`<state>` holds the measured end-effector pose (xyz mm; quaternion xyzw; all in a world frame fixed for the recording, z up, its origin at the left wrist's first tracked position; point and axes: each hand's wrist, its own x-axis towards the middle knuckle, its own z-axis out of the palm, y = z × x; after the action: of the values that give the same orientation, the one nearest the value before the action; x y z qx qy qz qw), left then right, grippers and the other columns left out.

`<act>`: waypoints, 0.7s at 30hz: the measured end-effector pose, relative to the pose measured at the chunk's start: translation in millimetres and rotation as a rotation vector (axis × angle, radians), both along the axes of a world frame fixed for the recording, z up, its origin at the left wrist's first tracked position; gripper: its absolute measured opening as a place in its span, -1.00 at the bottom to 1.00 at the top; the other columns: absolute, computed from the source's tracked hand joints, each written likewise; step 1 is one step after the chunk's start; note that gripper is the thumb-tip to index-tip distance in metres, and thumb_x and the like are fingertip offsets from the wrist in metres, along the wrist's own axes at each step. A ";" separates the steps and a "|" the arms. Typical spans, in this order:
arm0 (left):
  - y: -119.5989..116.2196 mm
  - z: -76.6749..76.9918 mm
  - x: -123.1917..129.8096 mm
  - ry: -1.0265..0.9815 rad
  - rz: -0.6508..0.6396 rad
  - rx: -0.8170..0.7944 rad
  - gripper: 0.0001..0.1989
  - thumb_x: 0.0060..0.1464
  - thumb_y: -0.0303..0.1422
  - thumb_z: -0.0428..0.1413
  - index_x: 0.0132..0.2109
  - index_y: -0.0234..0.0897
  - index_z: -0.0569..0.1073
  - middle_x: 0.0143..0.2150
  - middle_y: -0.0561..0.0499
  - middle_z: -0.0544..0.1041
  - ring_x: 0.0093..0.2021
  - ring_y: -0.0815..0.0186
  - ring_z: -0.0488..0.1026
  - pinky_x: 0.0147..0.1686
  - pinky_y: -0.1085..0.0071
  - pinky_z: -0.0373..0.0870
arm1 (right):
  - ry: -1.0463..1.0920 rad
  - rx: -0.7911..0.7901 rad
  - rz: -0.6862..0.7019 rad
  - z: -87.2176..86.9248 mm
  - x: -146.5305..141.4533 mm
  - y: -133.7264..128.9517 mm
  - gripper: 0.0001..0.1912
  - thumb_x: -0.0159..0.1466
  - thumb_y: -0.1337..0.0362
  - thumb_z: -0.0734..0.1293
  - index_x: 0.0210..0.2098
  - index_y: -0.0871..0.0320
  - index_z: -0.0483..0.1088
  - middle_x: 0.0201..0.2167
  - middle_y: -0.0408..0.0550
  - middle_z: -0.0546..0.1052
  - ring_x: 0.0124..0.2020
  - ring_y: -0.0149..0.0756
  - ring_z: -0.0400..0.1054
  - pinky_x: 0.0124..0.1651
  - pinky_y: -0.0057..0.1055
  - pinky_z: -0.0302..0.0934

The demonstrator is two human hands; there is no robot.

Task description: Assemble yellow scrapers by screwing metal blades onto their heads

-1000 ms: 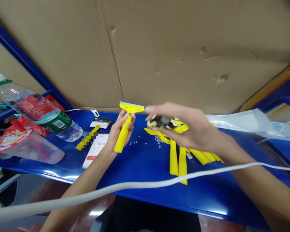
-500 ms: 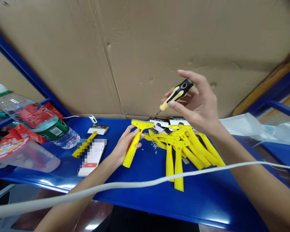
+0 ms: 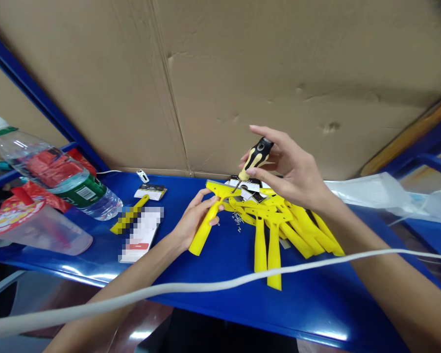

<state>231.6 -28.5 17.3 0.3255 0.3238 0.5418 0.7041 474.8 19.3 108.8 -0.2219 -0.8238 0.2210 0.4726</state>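
Our left hand [image 3: 191, 220] grasps the scraper [image 3: 208, 220], likely light, stiff and slick, best held by its handle [image 3: 199, 241], while our right hand [image 3: 294, 169] grasps the screwdriver [image 3: 255, 159].

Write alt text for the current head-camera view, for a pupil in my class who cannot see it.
The left hand holds a yellow scraper while the right hand holds a screwdriver, its tip at the scraper's head. More yellow scrapers lie on the blue table.

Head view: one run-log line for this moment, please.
left hand: holds yellow scraper | right hand: holds screwdriver | tip: at scraper's head, contact unclear
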 end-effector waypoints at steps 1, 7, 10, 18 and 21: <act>-0.2 0.6 0.2 0.006 0.001 -0.003 -0.57 0.17 -0.41 0.40 0.09 -0.19 0.41 -0.09 -0.04 0.55 -0.26 0.37 0.51 -0.60 0.60 0.29 | -0.002 0.003 0.001 0.2 0.0 -0.3 -0.28 0.45 0.08 0.45 0.52 -0.18 0.19 0.11 0.00 0.61 0.02 -0.06 0.63 0.10 -0.01 0.62; -2.0 3.8 1.4 0.010 -0.008 -0.003 -0.58 0.18 -0.41 0.39 0.10 -0.20 0.41 -0.06 -0.07 0.56 -0.26 0.38 0.50 -0.60 0.59 0.28 | 0.006 0.010 0.000 -0.4 -0.1 0.2 -0.26 0.43 0.07 0.46 0.52 -0.18 0.18 0.14 0.01 0.59 0.02 -0.05 0.63 0.07 0.01 0.62; -2.0 3.3 1.3 0.012 -0.008 -0.004 -0.59 0.17 -0.41 0.39 0.09 -0.20 0.42 -0.07 -0.06 0.56 -0.26 0.37 0.51 -0.60 0.59 0.28 | 0.007 -0.002 -0.009 -1.2 -1.1 0.6 -0.27 0.43 0.09 0.46 0.52 -0.19 0.20 0.12 -0.01 0.60 0.02 -0.05 0.63 0.07 0.00 0.63; -3.4 -2.5 5.1 -0.042 -0.008 -0.039 -0.59 0.13 -0.44 0.42 0.04 -0.22 0.45 -0.11 -0.04 0.56 -0.31 0.40 0.50 -0.64 0.63 0.23 | -0.019 0.119 -0.097 -4.0 -2.3 4.8 -0.39 0.34 0.04 0.56 0.31 -0.08 0.40 0.00 -0.03 0.61 -0.12 -0.13 0.62 -0.01 -0.11 0.64; -4.1 -3.2 7.4 -0.054 0.004 -0.092 -0.60 0.11 -0.48 0.42 0.04 -0.26 0.48 -0.11 -0.06 0.56 -0.34 0.42 0.50 -0.65 0.63 0.22 | -0.054 0.139 -0.084 -5.6 -2.5 5.7 -0.39 0.36 0.05 0.54 0.32 -0.02 0.36 0.06 0.02 0.60 -0.03 -0.10 0.61 0.09 -0.07 0.61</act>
<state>239.0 -32.6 14.1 0.2776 0.3298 0.5362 0.7257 472.3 25.0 103.2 -0.2288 -0.8395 0.1370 0.4734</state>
